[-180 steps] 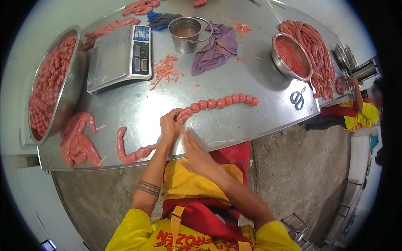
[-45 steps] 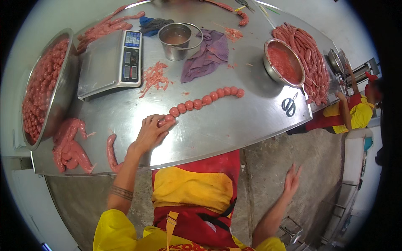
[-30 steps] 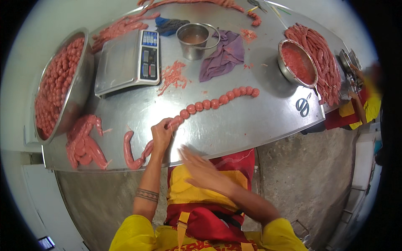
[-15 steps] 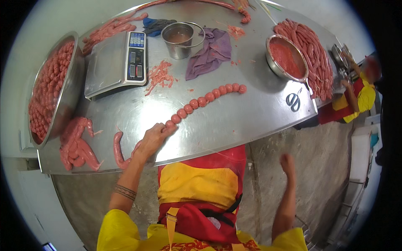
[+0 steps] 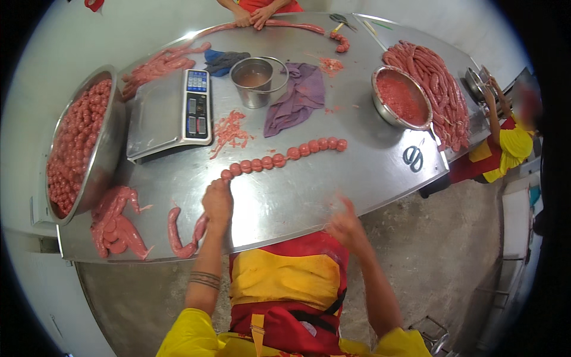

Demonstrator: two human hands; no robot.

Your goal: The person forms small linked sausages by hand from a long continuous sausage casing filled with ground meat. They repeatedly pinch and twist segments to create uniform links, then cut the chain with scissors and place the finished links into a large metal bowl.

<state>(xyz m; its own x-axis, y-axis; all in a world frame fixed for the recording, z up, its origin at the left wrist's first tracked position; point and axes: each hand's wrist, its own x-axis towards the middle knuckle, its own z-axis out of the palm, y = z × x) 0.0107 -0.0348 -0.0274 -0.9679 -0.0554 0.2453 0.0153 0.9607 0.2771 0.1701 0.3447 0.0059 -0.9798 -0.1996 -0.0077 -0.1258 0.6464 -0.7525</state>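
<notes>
Left of frame centre, the left hand [image 5: 217, 201] was closed around the sausage chain [image 5: 278, 160]; the right hand [image 5: 346, 227], toward lower right, was too blurred to tell opening or hold.

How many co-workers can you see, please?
2: one co-worker across the table, cropped above, and a second person at far right; others may be hidden.

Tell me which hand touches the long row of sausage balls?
The left hand, at the left end of the sausage row; the blurred right hand stands apart from it.
</notes>
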